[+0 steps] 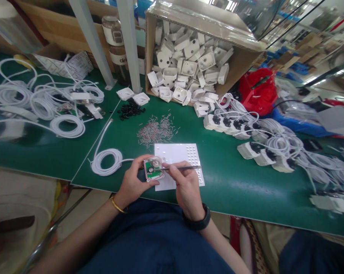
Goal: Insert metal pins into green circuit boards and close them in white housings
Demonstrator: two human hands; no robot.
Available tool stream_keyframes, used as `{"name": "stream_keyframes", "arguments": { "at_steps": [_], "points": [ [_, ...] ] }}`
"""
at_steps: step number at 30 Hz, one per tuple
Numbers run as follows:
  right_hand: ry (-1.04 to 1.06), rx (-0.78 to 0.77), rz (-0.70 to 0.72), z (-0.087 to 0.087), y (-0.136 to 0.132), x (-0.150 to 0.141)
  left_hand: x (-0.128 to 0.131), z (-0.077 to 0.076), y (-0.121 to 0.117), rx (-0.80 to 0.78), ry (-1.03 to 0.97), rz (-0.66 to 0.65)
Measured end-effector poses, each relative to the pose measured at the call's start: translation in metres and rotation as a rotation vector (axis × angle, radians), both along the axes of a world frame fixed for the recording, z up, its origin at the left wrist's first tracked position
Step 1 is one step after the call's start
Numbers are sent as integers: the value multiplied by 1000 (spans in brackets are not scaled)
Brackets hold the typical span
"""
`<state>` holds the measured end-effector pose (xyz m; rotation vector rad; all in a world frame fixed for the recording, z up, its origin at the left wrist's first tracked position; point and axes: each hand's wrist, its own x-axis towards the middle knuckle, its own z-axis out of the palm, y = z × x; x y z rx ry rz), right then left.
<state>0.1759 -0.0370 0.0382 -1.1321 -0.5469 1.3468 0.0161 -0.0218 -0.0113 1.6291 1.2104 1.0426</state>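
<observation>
My left hand (pixel 133 182) grips a small square cover with a green circuit board (pixel 152 174) inside, fingers and thumb on its edges. Two round metallic parts sit on the board. In my right hand (pixel 187 190) is a pair of slim metal tweezers (pixel 186 168), pinched between thumb and fingers, its tip over the board. Whether the tip touches the board I cannot tell. Beneath both hands lies a white sheet (pixel 174 150) with rows of small round pieces along its right side. A white cable coil (pixel 104 163) lies left of the board, its end running toward my left hand.
Behind the sheet are a pile of small thin pins (pixel 156 131) and a heap of black pieces (pixel 131 109). A cardboard box (pixel 246 61) of white housings stands at the back. Cable coils (pixel 66 125) lie left; white housings with cables (pixel 247 150) line the right.
</observation>
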Motion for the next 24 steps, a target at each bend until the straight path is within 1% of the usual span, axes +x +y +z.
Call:
{"name": "stream_keyframes", "arguments": {
  "at_steps": [5, 9, 11, 15, 18, 21, 23, 24],
  "points": [
    [-21, -8, 6, -3, 1, 0, 0, -4, -1, -10, -21, 4],
    [-31, -8, 5, -2, 1, 0, 1, -10, -3, 28, -90, 22],
    [-41, -4, 6, -1, 2, 0, 1, -13, -3, 53, -82, 5],
    [-70, 6, 12, -4, 4, 1, -1, -14, -1, 201, -15, -36],
    [-85, 16, 9, -7, 3, -2, -3, -11, 1, 297, 117, -54],
    [-205, 94, 14, 1, -5, -5, -3, -7, 2, 355, 191, -64],
    [-336, 212, 2, 13, -10, -3, -3, -5, 2, 363, 195, -60],
    [-389, 273, -30, 19, -12, 0, -3, -5, 1, 364, 190, -52]
  ]
}}
